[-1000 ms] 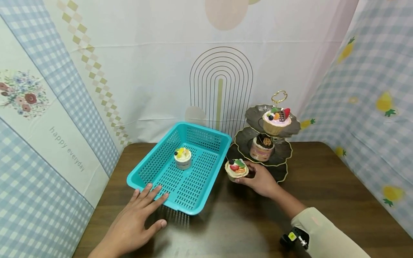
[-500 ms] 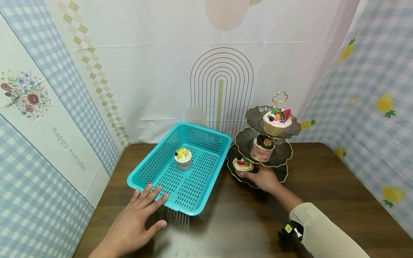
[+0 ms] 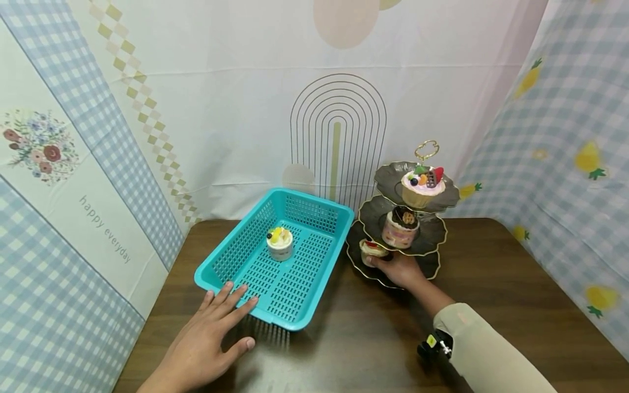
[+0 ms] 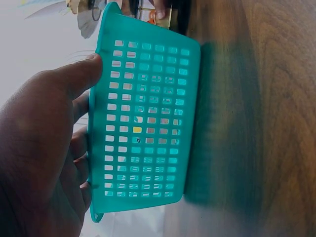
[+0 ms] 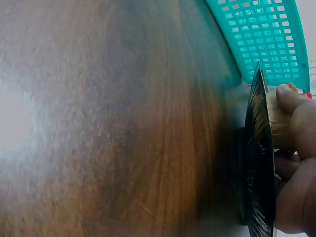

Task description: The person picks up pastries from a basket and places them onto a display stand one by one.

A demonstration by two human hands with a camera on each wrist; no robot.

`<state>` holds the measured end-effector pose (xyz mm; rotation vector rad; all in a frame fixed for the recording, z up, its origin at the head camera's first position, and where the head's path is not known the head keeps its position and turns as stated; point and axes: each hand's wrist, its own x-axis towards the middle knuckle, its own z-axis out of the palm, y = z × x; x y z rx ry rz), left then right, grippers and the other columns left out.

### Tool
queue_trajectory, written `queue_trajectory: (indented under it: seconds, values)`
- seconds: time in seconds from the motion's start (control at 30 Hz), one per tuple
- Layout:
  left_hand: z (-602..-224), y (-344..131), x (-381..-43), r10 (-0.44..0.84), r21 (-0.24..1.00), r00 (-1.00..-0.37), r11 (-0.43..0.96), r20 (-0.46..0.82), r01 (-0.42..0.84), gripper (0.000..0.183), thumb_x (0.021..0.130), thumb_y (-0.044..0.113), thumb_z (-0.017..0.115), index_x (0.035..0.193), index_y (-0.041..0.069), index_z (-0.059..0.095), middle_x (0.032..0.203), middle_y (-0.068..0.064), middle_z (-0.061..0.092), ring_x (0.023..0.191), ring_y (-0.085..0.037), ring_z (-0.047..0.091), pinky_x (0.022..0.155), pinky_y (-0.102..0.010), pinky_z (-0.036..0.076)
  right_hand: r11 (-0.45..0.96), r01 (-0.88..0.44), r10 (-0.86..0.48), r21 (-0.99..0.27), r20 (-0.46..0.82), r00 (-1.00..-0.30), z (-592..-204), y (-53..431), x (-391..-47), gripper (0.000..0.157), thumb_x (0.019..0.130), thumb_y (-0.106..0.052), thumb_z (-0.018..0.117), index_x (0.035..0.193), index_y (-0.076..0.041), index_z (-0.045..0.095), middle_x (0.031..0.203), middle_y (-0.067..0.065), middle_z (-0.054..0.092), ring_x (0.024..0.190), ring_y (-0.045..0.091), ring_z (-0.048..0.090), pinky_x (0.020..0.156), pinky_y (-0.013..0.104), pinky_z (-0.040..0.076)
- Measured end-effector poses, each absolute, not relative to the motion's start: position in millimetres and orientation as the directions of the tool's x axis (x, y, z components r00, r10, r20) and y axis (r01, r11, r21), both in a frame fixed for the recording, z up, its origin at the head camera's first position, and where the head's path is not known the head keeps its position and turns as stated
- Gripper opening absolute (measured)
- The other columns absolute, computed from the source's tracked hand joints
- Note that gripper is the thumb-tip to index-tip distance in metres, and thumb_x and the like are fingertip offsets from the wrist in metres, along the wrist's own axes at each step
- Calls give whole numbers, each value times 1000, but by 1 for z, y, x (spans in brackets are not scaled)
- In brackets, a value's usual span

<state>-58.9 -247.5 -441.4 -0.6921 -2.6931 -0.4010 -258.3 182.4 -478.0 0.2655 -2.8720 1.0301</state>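
My right hand holds a fruit-topped cupcake over the bottom plate of a dark three-tier stand with gold edges. In the right wrist view the thumb lies against the tan cup, whose base is right at the plate's surface. Much of the cupcake's topping is hidden beneath the middle tier. My left hand lies with straight, spread fingers on the near rim of a turquoise basket. A small cream cake cup with yellow fruit and a blueberry stands inside the basket.
A cake cup with a chocolate top sits on the middle tier, and a pink-cream cupcake on the top one. A gold loop handle rises above. Printed cloths hang behind and beside the wooden table.
The right hand has carried the fruit cupcake rightward and back, from beside the stand to the bottom plate under the middle tier. The left hand stays at the basket rim.
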Motion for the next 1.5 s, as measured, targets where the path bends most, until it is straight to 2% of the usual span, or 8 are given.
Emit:
queue_trajectory:
  seconds: [0.17, 0.43, 0.6, 0.77, 0.9, 1.1, 1.3, 1.5]
  values:
    - [-441, -247, -58, 408, 191, -830, 843, 381, 503, 73, 91, 47, 76, 155, 24, 49, 164, -1, 35, 152, -31, 28, 128, -39, 3, 805, -206, -160, -557, 130, -979, -478, 185, -258, 62, 91, -44, 76, 121, 9, 61, 117, 30, 67, 110, 49, 63, 93, 60, 52]
    - [-442, -247, -59, 406, 199, -839, 846, 362, 495, 74, 92, 48, 75, 157, 27, 46, 164, -1, 34, 154, -26, 22, 128, -40, 3, 829, -232, -166, -510, 172, -971, -476, 191, -247, 57, 89, -39, 78, 118, 8, 64, 111, 32, 68, 104, 50, 65, 87, 60, 54]
    - [-440, -247, -59, 408, 204, -841, 844, 355, 496, 75, 92, 47, 75, 157, 27, 45, 164, -2, 34, 152, -33, 28, 128, -40, 3, 862, -269, -157, -431, 277, -948, -470, 191, -236, 41, 88, -37, 80, 95, 1, 67, 80, 17, 66, 79, 41, 66, 67, 57, 53]
    - [-438, -247, -59, 403, 211, -848, 847, 345, 489, 75, 92, 48, 75, 158, 28, 44, 164, -1, 34, 151, -33, 28, 128, -40, 2, 883, -299, -198, -361, 291, -936, -458, 183, -224, 35, 90, -37, 77, 91, -4, 64, 71, 4, 58, 66, 30, 61, 57, 49, 49]
    - [-438, -246, -59, 403, 215, -851, 847, 336, 486, 74, 92, 48, 74, 157, 28, 45, 164, -1, 34, 151, -33, 28, 128, -41, 3, 836, -361, -290, -413, 226, -930, -449, 173, -217, 30, 94, -34, 74, 101, -6, 65, 77, -3, 54, 65, 15, 52, 58, 35, 45]
    - [-437, -246, -59, 403, 219, -854, 847, 329, 484, 73, 92, 48, 74, 156, 26, 47, 164, -1, 34, 151, -34, 29, 128, -41, 3, 645, -522, -433, -558, 296, -852, -437, 154, -215, 26, 93, -23, 79, 109, -8, 67, 84, -9, 58, 71, 9, 54, 64, 29, 49]
    - [-437, -246, -59, 402, 217, -855, 849, 328, 482, 73, 93, 49, 74, 156, 26, 47, 164, 0, 34, 153, -29, 26, 128, -41, 4, 510, -550, -498, -661, 294, -816, -418, 130, -214, 28, 92, -19, 81, 114, -9, 67, 92, -6, 63, 78, 10, 59, 66, 27, 53]
    - [-438, -246, -59, 407, 203, -848, 848, 339, 489, 74, 92, 48, 74, 157, 27, 46, 164, 0, 34, 153, -28, 25, 128, -41, 4, 477, -574, -537, -666, 296, -790, -412, 104, -226, 36, 92, -21, 80, 121, -8, 65, 101, -2, 65, 85, 12, 62, 73, 35, 58]
